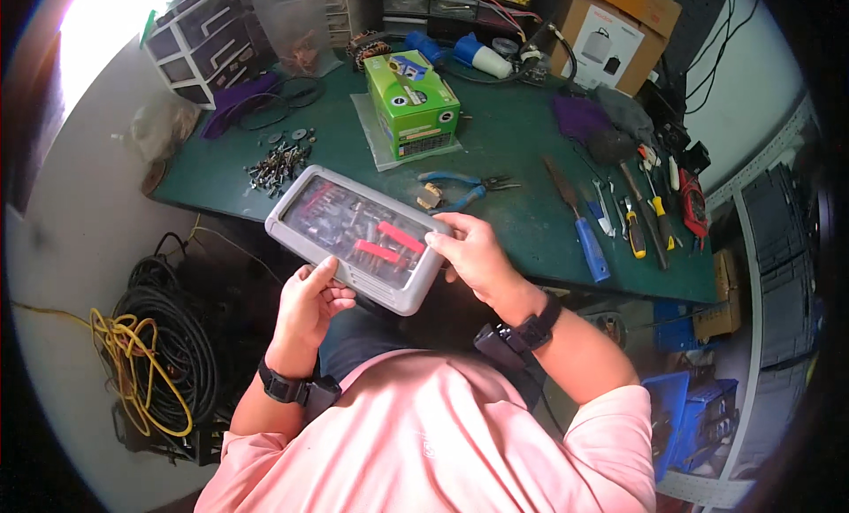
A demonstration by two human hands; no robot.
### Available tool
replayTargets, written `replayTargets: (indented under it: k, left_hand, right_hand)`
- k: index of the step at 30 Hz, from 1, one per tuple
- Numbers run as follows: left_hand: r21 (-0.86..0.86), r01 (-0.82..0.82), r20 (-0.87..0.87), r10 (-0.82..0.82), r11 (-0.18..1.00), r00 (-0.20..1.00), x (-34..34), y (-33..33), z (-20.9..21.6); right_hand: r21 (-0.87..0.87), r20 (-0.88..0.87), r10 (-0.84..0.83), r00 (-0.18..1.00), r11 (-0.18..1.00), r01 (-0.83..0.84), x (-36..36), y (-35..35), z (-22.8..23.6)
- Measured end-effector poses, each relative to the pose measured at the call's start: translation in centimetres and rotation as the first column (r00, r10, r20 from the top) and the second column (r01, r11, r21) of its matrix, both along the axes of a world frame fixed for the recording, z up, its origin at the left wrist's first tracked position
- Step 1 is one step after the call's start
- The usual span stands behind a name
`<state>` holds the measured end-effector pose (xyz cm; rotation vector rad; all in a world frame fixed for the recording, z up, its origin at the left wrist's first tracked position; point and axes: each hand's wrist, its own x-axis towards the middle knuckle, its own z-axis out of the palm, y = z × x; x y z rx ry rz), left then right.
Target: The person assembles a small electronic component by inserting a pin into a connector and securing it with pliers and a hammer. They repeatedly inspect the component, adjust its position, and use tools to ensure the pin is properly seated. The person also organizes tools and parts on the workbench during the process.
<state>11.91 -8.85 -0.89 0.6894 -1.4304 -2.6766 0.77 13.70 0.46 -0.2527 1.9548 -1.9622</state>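
- Left hand (301, 302) grips the near long edge, thumb on the rim; right hand (473, 258) clasps the right end;
- grey case (340, 228) sits just ahead, long axis slanting far-left to near-right, held over the surface's near edge;
- beyond, green surface (522, 217) carries pliers (464, 200), green box (409, 106), loose screws (279, 168);
- black cable coil (199, 354) lies left; drawer unit (202, 42) stands far-left.

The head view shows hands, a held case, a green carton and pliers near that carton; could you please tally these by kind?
Left hand and right hand: 2
Clear-lidded gray case: 1
Green carton: 1
Blue-handled pliers: 1
Total: 5
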Motion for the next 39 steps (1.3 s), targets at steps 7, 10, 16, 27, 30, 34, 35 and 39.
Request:
replayTargets:
  k: [7,10,16,27,30,34,35,39]
  left_hand:
    - [-0.034,-0.059,-0.028,0.058,0.998,0.998,-0.7,0.3,-1.2]
    - [-0.104,-0.095,-0.018,0.093,0.990,0.995,-1.0,0.9,0.0]
    - [-0.063,-0.113,0.000,0.114,0.992,0.994,-1.6,0.6,0.1]
    - [0.043,-0.120,0.017,0.119,0.992,0.993,-2.3,0.5,-0.4]
    - [0.040,-0.108,0.004,0.108,0.993,0.994,-2.3,0.4,-0.3]
    - [0.033,-0.136,-0.007,0.136,0.990,0.991,-2.2,0.4,-0.5]
    - [0.039,-0.131,-0.009,0.132,0.991,0.991,-2.3,0.5,-0.5]
    - [0.082,-0.117,-0.032,0.120,0.990,0.992,-1.8,0.1,-1.8]
  right_hand:
    - [0.520,-0.716,0.352,0.603,0.845,0.124,4.7,0.9,2.8]
    - [0.653,-0.678,0.472,0.563,0.738,0.168,5.3,0.2,3.2]
    - [0.632,-0.722,0.455,0.521,0.741,0.228,5.3,-1.1,2.5]
    - [0.664,-0.717,0.490,0.496,0.697,0.271,5.2,-1.3,2.5]
    - [0.659,-0.726,0.488,0.484,0.695,0.287,5.3,-1.4,2.5]
    - [0.647,-0.744,0.491,0.453,0.698,0.306,5.2,-1.5,2.3]
    - [0.645,-0.747,0.491,0.449,0.697,0.312,5.1,-1.6,2.2]
    - [0.654,-0.745,0.505,0.436,0.683,0.326,5.5,-1.6,1.9]
